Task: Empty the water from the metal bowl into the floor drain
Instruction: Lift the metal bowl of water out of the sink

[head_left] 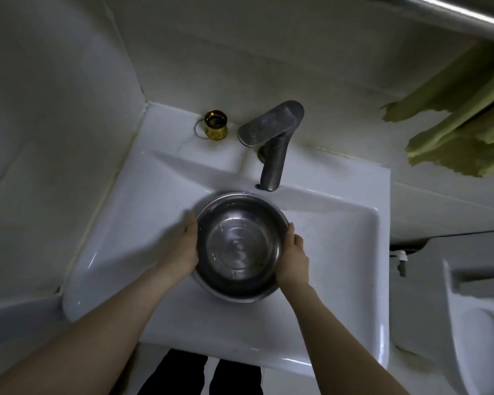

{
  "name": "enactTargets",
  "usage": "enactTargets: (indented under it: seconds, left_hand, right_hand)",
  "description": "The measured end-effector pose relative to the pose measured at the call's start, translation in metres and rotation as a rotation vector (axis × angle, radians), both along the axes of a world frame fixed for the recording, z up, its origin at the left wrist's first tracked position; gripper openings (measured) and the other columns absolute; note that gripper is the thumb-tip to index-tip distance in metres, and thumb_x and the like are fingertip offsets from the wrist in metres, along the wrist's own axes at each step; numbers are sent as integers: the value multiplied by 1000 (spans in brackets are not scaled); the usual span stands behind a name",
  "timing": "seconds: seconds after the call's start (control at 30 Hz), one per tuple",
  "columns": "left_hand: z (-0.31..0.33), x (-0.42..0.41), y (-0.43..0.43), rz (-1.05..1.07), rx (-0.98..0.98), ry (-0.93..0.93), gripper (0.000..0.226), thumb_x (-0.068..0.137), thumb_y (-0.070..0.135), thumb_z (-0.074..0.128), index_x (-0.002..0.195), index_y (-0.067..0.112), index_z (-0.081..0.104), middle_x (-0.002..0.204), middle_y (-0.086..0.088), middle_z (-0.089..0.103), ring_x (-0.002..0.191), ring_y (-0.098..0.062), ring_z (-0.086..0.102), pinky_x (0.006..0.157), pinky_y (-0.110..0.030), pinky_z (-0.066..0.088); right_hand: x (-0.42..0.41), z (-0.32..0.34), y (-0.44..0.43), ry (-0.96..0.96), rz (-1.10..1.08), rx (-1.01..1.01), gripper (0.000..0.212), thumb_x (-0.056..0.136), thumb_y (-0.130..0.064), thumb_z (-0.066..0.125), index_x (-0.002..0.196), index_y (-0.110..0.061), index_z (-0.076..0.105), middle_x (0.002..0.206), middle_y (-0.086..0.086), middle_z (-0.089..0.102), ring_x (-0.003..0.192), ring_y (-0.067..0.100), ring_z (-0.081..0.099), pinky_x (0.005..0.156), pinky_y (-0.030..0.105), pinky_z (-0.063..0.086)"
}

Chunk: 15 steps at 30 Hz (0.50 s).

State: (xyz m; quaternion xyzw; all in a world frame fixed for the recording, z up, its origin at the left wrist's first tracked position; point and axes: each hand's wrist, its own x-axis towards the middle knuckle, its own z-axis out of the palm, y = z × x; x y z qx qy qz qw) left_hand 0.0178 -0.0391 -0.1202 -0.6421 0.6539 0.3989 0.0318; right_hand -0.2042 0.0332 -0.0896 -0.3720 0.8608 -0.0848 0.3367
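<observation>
A round metal bowl (240,246) sits upright in the white sink basin (337,252), just in front of the tap spout. Clear water lies in its bottom. My left hand (183,248) grips the bowl's left rim, thumb over the edge. On the opposite side my right hand (293,259) clasps the right rim the same way. The floor drain is not in view.
A grey metal tap (271,143) stands at the back of the sink, with a small gold cup (216,125) to its left. A green towel (454,132) hangs at the upper right. A white toilet (468,309) stands to the right. Walls close in on the left.
</observation>
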Motion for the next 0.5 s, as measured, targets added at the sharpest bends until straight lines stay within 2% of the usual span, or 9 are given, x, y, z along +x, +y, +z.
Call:
enactTargets:
  seconds: [0.1,0.2,0.27,0.4,0.5]
  left_hand:
    - [4,1,-2,-65,-20,6,88,85,1,47,153,13,-8,134,-19,51,94,-23,56,81,-37,48]
    - [19,5,0,-93,-53,-22,90,83,-2,46,153,14,-9,123,-21,57,89,-30,60,77,-40,51]
    - [33,8,4,-157,-77,-43,90,85,0,46,152,17,-11,115,-20,60,80,-29,60,69,-37,50]
    - [78,8,16,-219,-96,-85,89,86,5,47,152,20,-11,123,-20,52,91,-34,59,73,-35,47]
    - [116,1,31,-238,-107,-127,89,86,9,47,152,23,-10,131,-18,43,103,-37,57,83,-38,49]
  right_hand:
    - [0,6,3,41,48,5,64,94,-30,44,150,-30,13,140,8,42,108,31,59,93,38,49]
    - [2,18,7,67,64,-7,70,91,-28,49,150,-29,13,135,8,44,102,31,61,88,36,51]
    - [4,30,12,77,74,-28,71,90,-28,49,151,-29,13,132,9,45,96,31,62,85,36,51]
    - [5,59,30,112,94,-51,73,91,-23,48,153,-26,10,132,9,44,92,32,63,80,33,48]
    - [3,88,53,156,92,-58,74,90,-18,48,153,-25,11,129,7,46,87,29,62,75,28,45]
